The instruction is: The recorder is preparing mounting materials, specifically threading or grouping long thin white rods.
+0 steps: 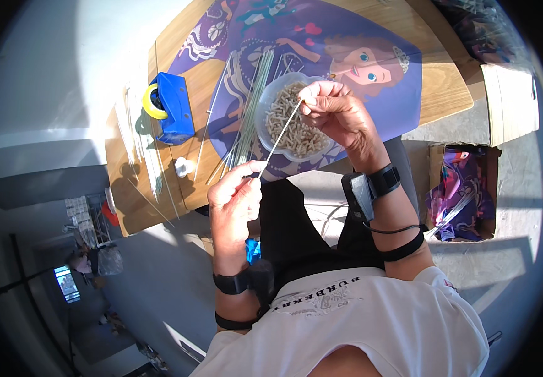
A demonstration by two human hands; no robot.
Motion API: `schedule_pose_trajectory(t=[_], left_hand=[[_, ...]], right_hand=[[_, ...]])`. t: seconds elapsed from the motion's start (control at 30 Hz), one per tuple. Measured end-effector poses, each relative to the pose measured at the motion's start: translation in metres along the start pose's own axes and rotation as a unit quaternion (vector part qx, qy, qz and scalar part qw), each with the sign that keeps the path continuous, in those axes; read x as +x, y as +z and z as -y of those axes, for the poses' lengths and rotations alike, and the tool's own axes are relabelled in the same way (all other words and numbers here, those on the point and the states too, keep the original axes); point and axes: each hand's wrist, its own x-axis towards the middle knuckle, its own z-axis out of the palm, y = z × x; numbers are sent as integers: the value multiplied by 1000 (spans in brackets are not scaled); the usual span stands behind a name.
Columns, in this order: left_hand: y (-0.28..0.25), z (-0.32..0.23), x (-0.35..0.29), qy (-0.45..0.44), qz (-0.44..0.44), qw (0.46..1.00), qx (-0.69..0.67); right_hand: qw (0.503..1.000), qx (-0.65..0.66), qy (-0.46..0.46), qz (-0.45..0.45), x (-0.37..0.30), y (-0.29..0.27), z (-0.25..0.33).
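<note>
A thin pale rod [282,134] slants above the table's near edge, held between my two hands. My left hand [237,198] pinches its lower end between thumb and fingers. The upper end is in the closed fingertips of my right hand [337,112], over a clear bowl [262,123] full of short beige tube pieces [293,129]. Whether the right fingers also hold a small piece cannot be made out. Under the bowl lies a purple sheet [403,103] printed with a cartoon princess. Several more thin rods [246,119] lie on the sheet, left of the bowl.
At the left of the wooden table [190,182] stands a blue tape dispenser [176,110] with a yellow roll [154,102]. Loose rods [152,166] and a small white object [184,167] lie near it. A cardboard box [491,182] with purple sheets stands on the right.
</note>
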Motion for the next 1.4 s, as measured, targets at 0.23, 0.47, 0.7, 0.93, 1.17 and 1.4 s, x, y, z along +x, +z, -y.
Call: schedule_pose_trajectory(t=[0.23,0.47,0.7,0.93,1.17,1.4], left_hand=[[9,19,8,412,-98,779,462],[18,13,20,299,-124,877,355],[11,22,40,312,-109,866,374],[-29,39,128,315,-178,844,397],[-92,58,208,255,-211,783,527],[-63,69,212,211,-152,883,390]], right_hand=[[993,-84,83,-28,-2,20,-4],[977,-185,95,-40,-4,40,-26],[961,-260,87,-23,0,42,-33],[971,-195,23,-136,0,42,-33],[968,-171,-32,-179,6,42,-35],[964,-135,-43,-224,8,32,-38]])
